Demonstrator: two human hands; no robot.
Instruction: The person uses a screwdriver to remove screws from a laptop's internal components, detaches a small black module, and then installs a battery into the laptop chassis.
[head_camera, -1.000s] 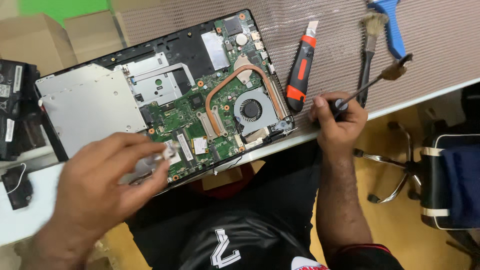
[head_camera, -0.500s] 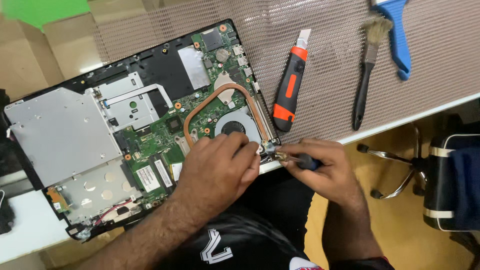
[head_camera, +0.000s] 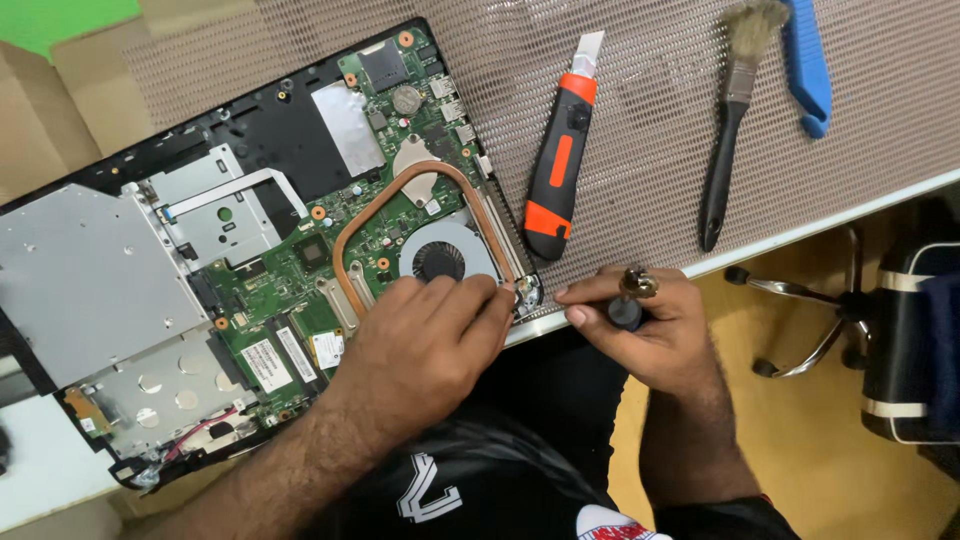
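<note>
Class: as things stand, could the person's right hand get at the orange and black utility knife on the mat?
Probably yes. The utility knife lies uncovered just beyond the right hand, nothing between them, though that hand already grips a screwdriver.

Laptop motherboard (head_camera: 300, 270): glossy green circuit board with a bright copper heat pipe (head_camera: 345, 245). Drive cover (head_camera: 85, 275): matt brushed grey metal. Fan (head_camera: 445, 260): dull silver housing. Mat (head_camera: 650, 110): rough woven mesh, beige. Utility knife (head_camera: 558, 165): matt black and orange plastic. Brush (head_camera: 730, 130): black smooth handle, pale bristles. Screwdriver (head_camera: 630, 298): brassy metal cap, dark grip. Counter (head_camera: 40, 470) edge: smooth white.
</note>
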